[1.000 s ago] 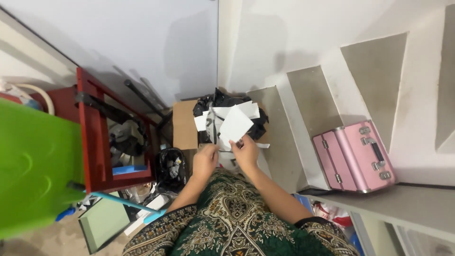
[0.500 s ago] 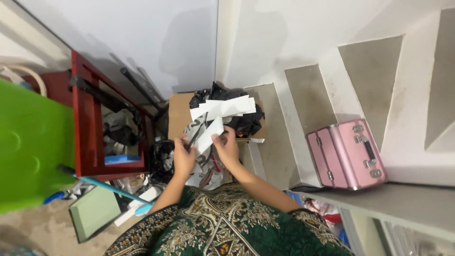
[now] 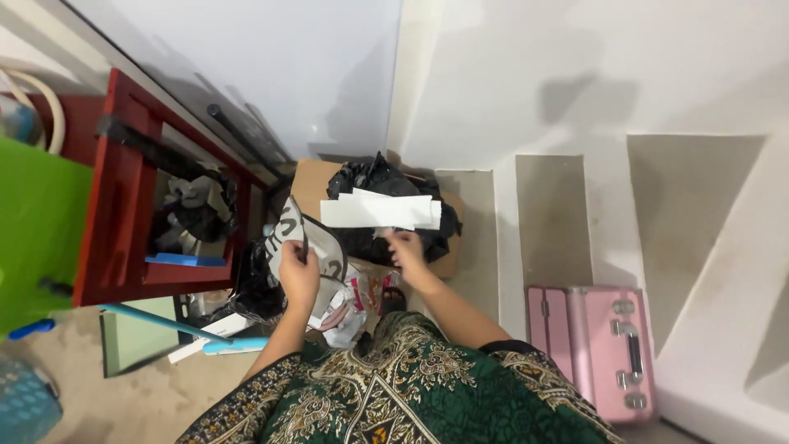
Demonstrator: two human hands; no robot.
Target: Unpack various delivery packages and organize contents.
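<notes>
My left hand [image 3: 299, 275] is closed on a grey-and-white printed sheet [image 3: 311, 238] held up over the clutter. My right hand [image 3: 404, 248] hovers just under a white folded paper [image 3: 380, 211] that lies on a black plastic bag [image 3: 383, 197] inside a cardboard box [image 3: 306, 185]. Its fingers are loosely curled and I cannot tell whether they touch the paper. Crumpled wrappers [image 3: 355, 298] lie below both hands.
A red wooden shelf unit [image 3: 123, 201] full of clothes stands at left, with a green plastic item [image 3: 37, 226] beside it. A pink case [image 3: 597, 345] sits on a step at right. A blue-handled stick [image 3: 164, 322] lies on the floor.
The view swung right. My left hand now holds the printed sheet apart from the white paper, which rests flat on the black bag, and my right hand has drawn back below it.
</notes>
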